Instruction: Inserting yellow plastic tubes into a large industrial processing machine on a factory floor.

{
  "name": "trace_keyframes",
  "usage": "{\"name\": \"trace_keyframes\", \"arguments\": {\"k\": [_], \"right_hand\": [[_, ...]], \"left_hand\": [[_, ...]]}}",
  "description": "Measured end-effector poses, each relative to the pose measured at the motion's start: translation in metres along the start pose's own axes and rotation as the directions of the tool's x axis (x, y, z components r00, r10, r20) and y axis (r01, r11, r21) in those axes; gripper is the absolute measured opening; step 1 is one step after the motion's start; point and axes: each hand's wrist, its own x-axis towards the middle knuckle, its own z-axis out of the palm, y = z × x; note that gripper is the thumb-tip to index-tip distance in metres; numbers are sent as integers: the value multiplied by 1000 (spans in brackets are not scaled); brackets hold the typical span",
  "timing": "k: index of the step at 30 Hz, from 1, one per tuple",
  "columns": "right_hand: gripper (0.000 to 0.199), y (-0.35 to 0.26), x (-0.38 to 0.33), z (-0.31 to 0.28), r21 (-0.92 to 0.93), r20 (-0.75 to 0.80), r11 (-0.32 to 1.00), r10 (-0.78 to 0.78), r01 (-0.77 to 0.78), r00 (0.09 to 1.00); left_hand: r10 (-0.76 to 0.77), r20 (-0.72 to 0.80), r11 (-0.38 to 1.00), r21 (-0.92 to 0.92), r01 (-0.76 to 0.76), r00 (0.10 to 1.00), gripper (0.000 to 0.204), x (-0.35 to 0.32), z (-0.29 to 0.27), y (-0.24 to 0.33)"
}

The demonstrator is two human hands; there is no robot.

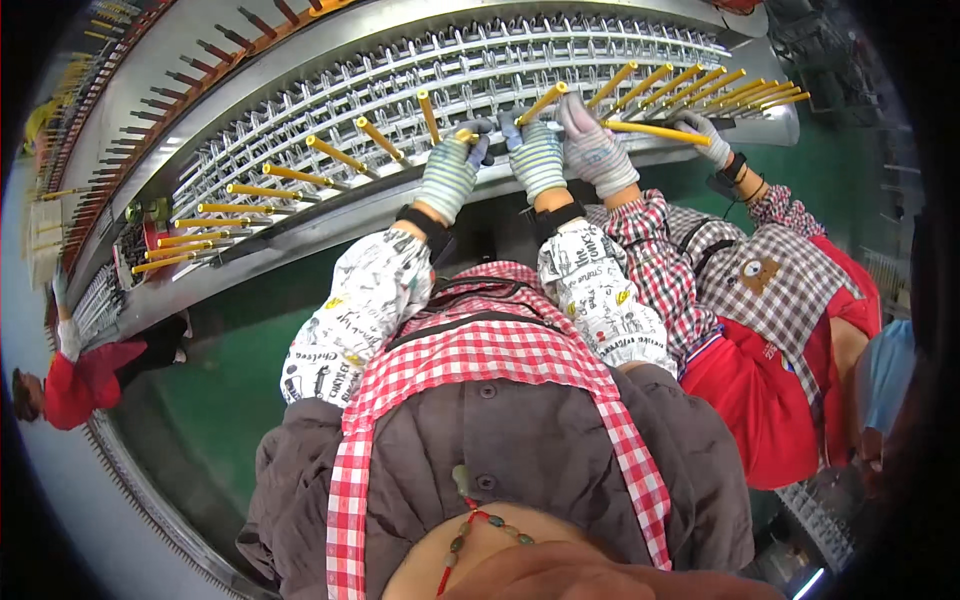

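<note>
My left hand [450, 172], in a striped knit glove with dark fingertips, is closed round a yellow tube [466, 135] whose end pokes out above the fingers. Beside it my right hand [538, 162], gloved alike, grips another yellow tube [543, 102] that slants up to the right; its lower end is hidden by the fingers. Both hands are at the near edge of a long metal rack [400, 120] with rows of wire hooks. Several more yellow tubes [335, 154] stick out along that edge, to the left and right of my hands.
Close on my right a co-worker in a checked apron has one gloved hand [597, 155] almost touching mine and another gloved hand [708, 140] farther right, near a long yellow tube [660, 132]. At far left another person in red [85, 375] stands by a line of brown-tipped rods [185, 78].
</note>
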Motion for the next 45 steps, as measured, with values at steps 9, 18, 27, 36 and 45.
{"name": "trace_keyframes", "arguments": {"k": [9,18,27,36,45], "right_hand": [[54,85,4,52,73,-173,982,-161,175,972],[26,132,48,-17,-411,590,365,-592,835,549],[29,191,46,-32,-349,469,691,-456,633,756],[41,79,-58,196,-237,298,763,-532,601,792],[37,32,66,246,-601,243,652,-403,463,882]], "left_hand": [[-9,-122,812,579,79,992,43,1,65,-90],[101,157,913,378,-154,982,50,-82,26,-106],[-684,-371,526,345,778,627,39,-296,-115,-261],[-921,-330,169,139,976,206,37,-474,-122,-335],[-777,-293,477,304,825,558,35,-475,-128,-368]]}}
